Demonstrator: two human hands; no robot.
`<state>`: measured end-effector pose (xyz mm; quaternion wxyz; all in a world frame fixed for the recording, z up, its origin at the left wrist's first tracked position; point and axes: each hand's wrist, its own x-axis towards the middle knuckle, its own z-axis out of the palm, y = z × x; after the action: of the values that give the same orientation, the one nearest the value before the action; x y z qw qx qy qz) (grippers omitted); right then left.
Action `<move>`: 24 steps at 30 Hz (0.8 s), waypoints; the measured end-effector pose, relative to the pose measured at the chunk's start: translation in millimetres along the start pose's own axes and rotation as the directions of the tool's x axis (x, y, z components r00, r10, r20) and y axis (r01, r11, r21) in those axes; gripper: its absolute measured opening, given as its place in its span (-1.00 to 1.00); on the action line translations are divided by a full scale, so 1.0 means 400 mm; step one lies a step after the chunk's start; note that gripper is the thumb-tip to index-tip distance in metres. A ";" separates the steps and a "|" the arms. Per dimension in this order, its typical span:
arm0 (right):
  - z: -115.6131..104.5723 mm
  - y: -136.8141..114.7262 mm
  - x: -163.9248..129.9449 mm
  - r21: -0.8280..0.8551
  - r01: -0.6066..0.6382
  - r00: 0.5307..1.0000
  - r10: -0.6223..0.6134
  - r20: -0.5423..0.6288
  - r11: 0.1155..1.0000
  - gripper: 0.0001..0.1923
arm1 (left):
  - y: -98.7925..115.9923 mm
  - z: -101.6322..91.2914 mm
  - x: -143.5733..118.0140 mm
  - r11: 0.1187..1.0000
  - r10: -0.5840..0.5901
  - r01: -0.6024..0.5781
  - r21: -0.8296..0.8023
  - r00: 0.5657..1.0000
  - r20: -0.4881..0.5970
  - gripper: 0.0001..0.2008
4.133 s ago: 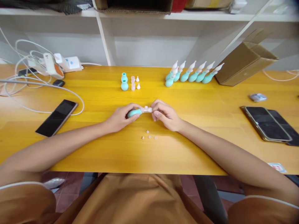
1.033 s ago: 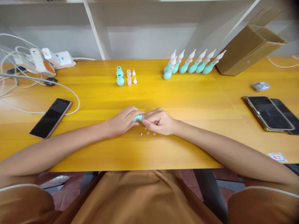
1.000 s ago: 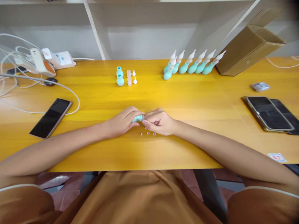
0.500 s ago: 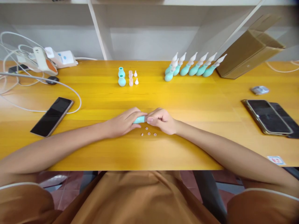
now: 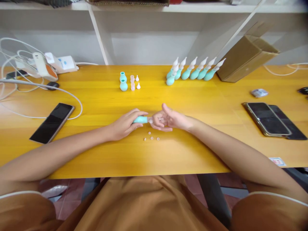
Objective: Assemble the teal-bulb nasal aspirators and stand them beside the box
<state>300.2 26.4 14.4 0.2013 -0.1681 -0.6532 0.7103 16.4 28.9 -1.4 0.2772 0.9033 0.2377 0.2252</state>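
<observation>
My left hand [image 5: 124, 124] is closed around the teal bulb [image 5: 140, 119] of a nasal aspirator lying sideways above the table. A clear connector [image 5: 150, 120] sticks out of the bulb's right end. Around the connector's far end curl the fingers of my right hand [image 5: 175, 120], thumb raised; a whitish tip partly shows between them. Just below lie several small pale rings [image 5: 151, 138]. Farther back stand two loose teal bulbs [image 5: 123, 86], two clear pinkish connectors [image 5: 132, 87] and two white tips [image 5: 138, 86]. Several assembled aspirators [image 5: 186, 74] stand at the back right.
An open cardboard box [image 5: 245, 59] leans behind the aspirators. Phones [image 5: 268, 118] and a small plastic-wrapped item [image 5: 259, 93] lie right. Another phone [image 5: 52, 122], white cables [image 5: 78, 99] and chargers [image 5: 66, 63] occupy the left. A sticker [image 5: 277, 161] lies near the front edge.
My right hand has turned over, its thumb lifting off the connector and its palm side now showing. The left hand keeps its grip on the bulb. The view has tilted slightly up and shifted right.
</observation>
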 end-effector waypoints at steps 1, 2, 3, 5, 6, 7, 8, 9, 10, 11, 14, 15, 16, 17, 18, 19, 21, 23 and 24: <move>-0.012 -0.010 -0.009 0.010 -0.018 1.000 0.017 0.025 1.000 -0.15 | 0.000 -0.001 0.000 1.000 -0.010 0.010 0.005 1.000 0.002 -0.47; -0.022 -0.018 -0.018 0.009 -0.026 0.999 0.026 0.032 1.000 -0.14 | 0.001 -0.002 0.000 1.000 -0.016 0.016 0.011 1.000 0.001 -0.48; -0.031 -0.023 -0.026 -0.002 -0.027 0.999 0.027 0.022 1.000 -0.15 | 0.002 -0.002 -0.001 1.000 -0.019 0.019 0.018 1.000 -0.005 -0.49; -0.042 -0.028 -0.035 -0.043 0.001 0.999 -0.004 -0.051 0.999 -0.21 | 0.002 -0.004 -0.002 0.999 -0.024 0.025 0.034 0.999 -0.030 -0.52; -0.044 -0.029 -0.037 -0.067 0.031 0.993 -0.038 -0.109 0.997 -0.24 | 0.002 -0.005 -0.002 0.999 -0.022 0.024 0.041 0.999 -0.047 -0.53; -0.044 -0.028 -0.037 -0.095 0.070 0.981 -0.086 -0.174 0.993 -0.27 | 0.002 -0.006 -0.002 0.999 -0.018 0.021 0.046 0.998 -0.061 -0.53; -0.043 -0.027 -0.036 -0.130 0.107 0.962 -0.136 -0.235 0.986 -0.28 | 0.001 -0.007 -0.001 0.999 -0.011 0.015 0.050 0.998 -0.069 -0.53; -0.040 -0.027 -0.034 -0.168 0.133 0.942 -0.178 -0.284 0.977 -0.28 | 0.001 -0.008 -0.001 0.999 -0.003 0.007 0.054 0.998 -0.071 -0.53; -0.035 -0.026 -0.033 -0.208 0.143 0.927 -0.204 -0.313 0.968 -0.28 | 0.000 -0.008 -0.001 0.998 0.006 -0.002 0.058 0.998 -0.068 -0.52; -0.030 -0.025 -0.031 -0.247 0.137 0.921 -0.215 -0.326 0.959 -0.28 | -0.001 -0.008 -0.001 0.998 0.012 -0.009 0.061 0.998 -0.063 -0.52; -0.015 -0.023 -0.029 -0.362 0.086 0.914 -0.218 -0.343 0.928 -0.29 | -0.003 -0.007 -0.002 0.997 0.017 -0.012 0.072 0.998 -0.068 -0.52; -0.010 -0.023 -0.028 -0.404 0.075 0.903 -0.234 -0.361 0.912 -0.29 | -0.003 -0.006 -0.002 0.997 0.018 -0.012 0.073 0.997 -0.078 -0.52; -0.006 -0.023 -0.026 -0.450 0.066 0.890 -0.256 -0.376 0.890 -0.29 | -0.003 -0.006 -0.003 0.997 0.020 -0.014 0.073 0.996 -0.088 -0.51; -0.002 -0.023 -0.024 -0.495 0.057 0.879 -0.279 -0.387 0.867 -0.30 | -0.003 -0.006 -0.004 0.997 0.023 -0.016 0.070 0.995 -0.099 -0.51; 0.003 -0.024 -0.022 -0.533 0.048 0.872 -0.295 -0.390 0.845 -0.31 | -0.002 -0.007 -0.004 0.998 0.022 -0.015 0.065 0.993 -0.113 -0.51; 0.007 -0.025 -0.018 -0.561 0.039 0.868 -0.307 -0.391 0.827 -0.32 | -0.001 -0.007 -0.005 0.998 0.016 -0.009 0.059 0.992 -0.128 -0.51; 0.017 -0.030 -0.010 -0.601 0.022 0.862 -0.320 -0.394 0.799 -0.32 | 0.002 -0.007 -0.006 0.999 -0.007 0.014 0.044 0.989 -0.150 -0.53; 0.026 -0.043 -0.004 -0.644 0.000 0.839 -0.350 -0.416 0.765 -0.29 | 0.005 -0.005 -0.008 0.999 -0.025 0.029 0.024 0.989 -0.148 -0.52; 0.027 -0.055 -0.005 -0.675 -0.018 0.828 -0.367 -0.424 0.738 -0.27 | 0.006 -0.003 -0.009 1.000 -0.023 0.025 0.012 0.990 -0.141 -0.49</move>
<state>297.8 17.5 37.1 0.3709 -0.3523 -0.7898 0.3383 13.6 25.4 0.0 0.2560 0.8840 0.2694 0.2835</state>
